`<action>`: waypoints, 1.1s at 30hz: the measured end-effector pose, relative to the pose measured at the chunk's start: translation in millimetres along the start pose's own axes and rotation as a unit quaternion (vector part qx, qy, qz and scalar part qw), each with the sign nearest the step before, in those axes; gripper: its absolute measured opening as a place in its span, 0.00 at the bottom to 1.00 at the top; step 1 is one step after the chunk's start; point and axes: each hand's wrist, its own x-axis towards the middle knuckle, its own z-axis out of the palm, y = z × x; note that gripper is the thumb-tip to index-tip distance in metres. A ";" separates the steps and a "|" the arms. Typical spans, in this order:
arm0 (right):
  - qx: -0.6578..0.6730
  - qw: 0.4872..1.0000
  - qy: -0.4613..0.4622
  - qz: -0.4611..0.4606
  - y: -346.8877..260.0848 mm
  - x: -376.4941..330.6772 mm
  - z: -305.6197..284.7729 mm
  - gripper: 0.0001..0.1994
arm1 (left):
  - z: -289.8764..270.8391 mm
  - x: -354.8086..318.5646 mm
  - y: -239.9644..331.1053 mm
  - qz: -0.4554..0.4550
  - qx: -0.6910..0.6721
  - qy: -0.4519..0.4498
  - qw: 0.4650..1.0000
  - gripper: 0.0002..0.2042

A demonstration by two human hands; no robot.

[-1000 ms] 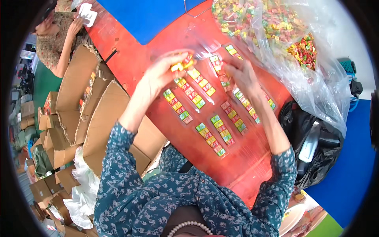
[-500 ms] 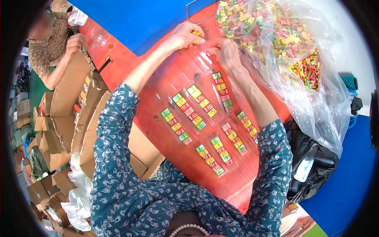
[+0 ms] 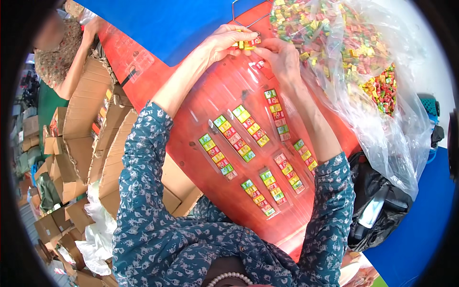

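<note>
a red tabletop runs from the upper left of the frame to the lower centre, beside a blue surface at the top; another blue area fills the right. open cardboard boxes crowd the left, with a crumpled white plastic bag below them. at the upper right a clear plastic bag holds a heap of small wrapped pieces; a black plastic bag sits under it.

at the upper centre, the left hand pinches a small cluster of yellow and red pieces. the right hand is bunched narrow right beside it, fingertips at the cluster; whether they grip it, i cannot tell. eight rows of coloured pieces lie below on the red top.

the fingers partly hide the cluster. a co-worker, upper left, is cut by the dark rim, the near hand hard to make out.
</note>
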 end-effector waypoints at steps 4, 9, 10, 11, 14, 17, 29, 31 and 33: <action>0.267 0.936 -0.078 0.217 -13.6 5.6 2.3 0.05 | -1.6 -3.6 -1.9 -0.025 -0.074 -0.013 0.997 0.12; 0.241 0.946 -0.086 0.201 4.7 9.0 3.3 0.07 | 6.6 -3.9 3.2 -0.031 0.003 -0.033 0.999 0.12; 0.210 0.956 -0.093 0.184 9.0 10.6 4.1 0.09 | 8.9 -4.6 5.1 -0.032 0.003 -0.034 0.999 0.12; 0.180 0.965 -0.099 0.166 13.6 10.9 4.0 0.10 | 11.2 -5.2 6.9 -0.022 0.043 -0.037 0.998 0.11; 0.053 0.985 -0.142 0.086 12.4 13.0 4.8 0.11 | 0.5 -3.0 3.0 -0.001 0.128 -0.016 0.992 0.11; -0.067 0.994 -0.075 -0.054 31.1 13.5 5.3 0.09 | 1.5 6.2 0.9 0.035 0.171 0.024 0.984 0.10; -0.202 0.955 -0.097 -0.197 25.6 15.4 1.9 0.06 | -10.8 15.8 -16.9 0.078 0.155 0.106 0.979 0.07; -0.185 0.959 -0.082 -0.199 31.9 15.1 0.5 0.06 | -9.7 14.0 -15.0 0.097 0.176 0.107 0.974 0.07; -0.167 0.963 -0.068 -0.202 34.1 14.2 -1.1 0.06 | -11.7 10.1 -12.0 0.090 0.161 0.091 0.979 0.06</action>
